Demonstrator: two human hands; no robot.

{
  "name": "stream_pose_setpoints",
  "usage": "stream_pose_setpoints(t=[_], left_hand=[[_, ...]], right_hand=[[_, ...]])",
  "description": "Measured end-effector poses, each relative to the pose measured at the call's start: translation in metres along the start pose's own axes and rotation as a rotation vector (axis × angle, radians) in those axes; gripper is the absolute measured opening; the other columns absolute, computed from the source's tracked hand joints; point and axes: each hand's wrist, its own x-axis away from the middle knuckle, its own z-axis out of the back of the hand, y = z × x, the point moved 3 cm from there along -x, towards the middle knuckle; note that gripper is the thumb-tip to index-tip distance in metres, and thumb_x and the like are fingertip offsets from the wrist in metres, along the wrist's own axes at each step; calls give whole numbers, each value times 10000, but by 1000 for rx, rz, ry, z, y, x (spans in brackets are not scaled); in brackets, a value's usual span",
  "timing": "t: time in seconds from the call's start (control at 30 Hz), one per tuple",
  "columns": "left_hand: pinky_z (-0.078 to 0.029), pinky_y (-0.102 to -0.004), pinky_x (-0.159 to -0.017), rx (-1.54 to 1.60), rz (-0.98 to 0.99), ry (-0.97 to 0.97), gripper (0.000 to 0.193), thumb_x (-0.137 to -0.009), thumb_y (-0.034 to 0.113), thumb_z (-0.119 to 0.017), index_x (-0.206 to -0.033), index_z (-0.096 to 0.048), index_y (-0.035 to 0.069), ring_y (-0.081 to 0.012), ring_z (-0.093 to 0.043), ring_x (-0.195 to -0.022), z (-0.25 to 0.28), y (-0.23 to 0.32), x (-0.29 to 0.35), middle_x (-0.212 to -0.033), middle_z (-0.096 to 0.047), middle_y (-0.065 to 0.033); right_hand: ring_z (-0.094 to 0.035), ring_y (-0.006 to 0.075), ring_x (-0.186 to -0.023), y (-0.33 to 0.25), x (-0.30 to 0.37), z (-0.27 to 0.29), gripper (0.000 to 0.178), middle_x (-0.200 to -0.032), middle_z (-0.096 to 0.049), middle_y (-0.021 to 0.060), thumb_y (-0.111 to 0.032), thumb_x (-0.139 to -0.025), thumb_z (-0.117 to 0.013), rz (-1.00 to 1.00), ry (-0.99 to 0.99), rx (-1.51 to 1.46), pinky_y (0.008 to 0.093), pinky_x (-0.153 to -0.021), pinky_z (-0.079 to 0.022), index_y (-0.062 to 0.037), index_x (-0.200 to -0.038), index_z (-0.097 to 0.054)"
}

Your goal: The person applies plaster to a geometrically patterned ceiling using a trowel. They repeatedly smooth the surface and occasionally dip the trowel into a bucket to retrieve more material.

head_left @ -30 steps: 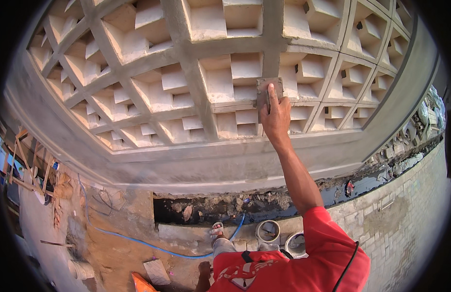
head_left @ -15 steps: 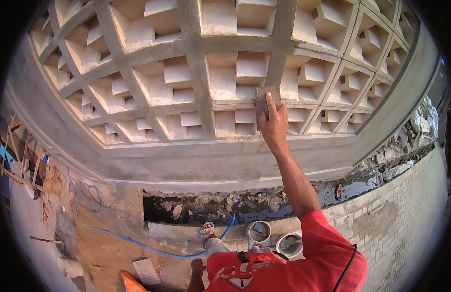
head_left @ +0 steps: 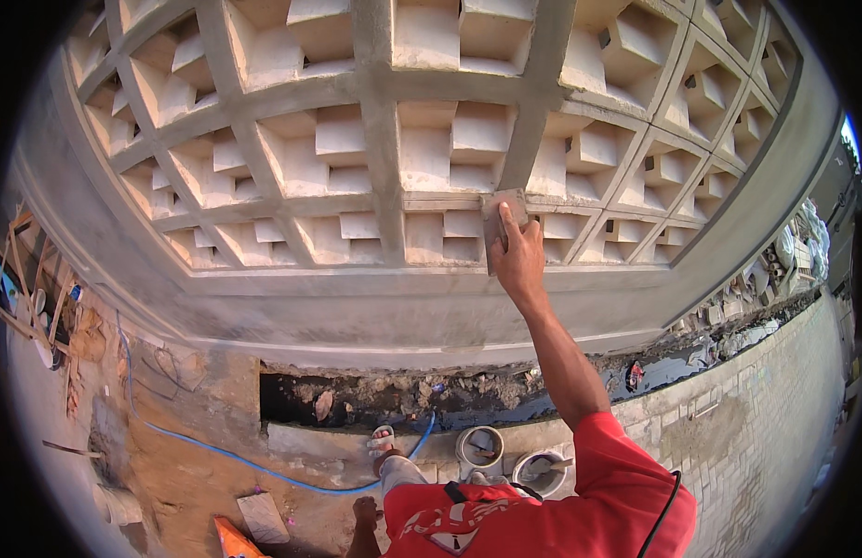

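Note:
My right hand (head_left: 518, 263) is closed on a flat rectangular plastering trowel (head_left: 507, 206), with the index finger stretched along its back. The trowel lies against the vertical mortar strip of a lattice block wall (head_left: 383, 153), where the strip meets a low horizontal joint. Fresh-looking grey mortar covers the strip (head_left: 524, 153) above the blade. The trowel's handle is hidden under my fingers. Low by my side hangs my left hand (head_left: 365, 509), small and dark in view, apart from the wall; its fingers are not clear.
Below the wall runs a ditch (head_left: 347, 395) with dark water and rubble. Two buckets (head_left: 480, 447), (head_left: 540, 472) stand near my feet, with tools inside. A blue hose (head_left: 231, 458) crosses the ground. Wooden debris (head_left: 42, 298) lies left, rubble (head_left: 766, 274) right.
My right hand and the trowel have slid down the mortar strip, across the low joint. My left hand stays low by my side.

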Motion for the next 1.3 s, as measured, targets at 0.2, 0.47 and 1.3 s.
stream_pose_setpoints(t=[0.2, 0.47, 1.3], left_hand=[[-518, -335, -596, 25, 24, 24, 262, -740, 225, -694, -943, -585, 100, -212, -622, -738, 4, -6, 6, -855, -614, -57], [-519, -330, -637, 32, 48, 7, 260, -704, 247, -731, -893, -607, 119, -197, -625, -768, -8, -3, 6, -844, -622, -38], [-496, -319, -558, -113, -65, -7, 107, -819, 222, -620, -880, -567, 152, -179, -581, -645, -15, -21, -21, -769, -555, -12]], right_hand=[[-485, 250, -797, -26, -54, 67, 678, -871, -446, 113, -89, -758, -650, -10, 167, -153, 376, -729, -455, -180, -1392, -426], [-536, 280, -834, -11, -48, 22, 676, -906, -472, 132, -75, -768, -640, -73, 81, -97, 402, -786, -464, -193, -1397, -422], [-480, 249, -796, -36, -100, 69, 671, -883, -433, 125, -88, -782, -631, 55, 239, -62, 371, -740, -446, -161, -1409, -402]])
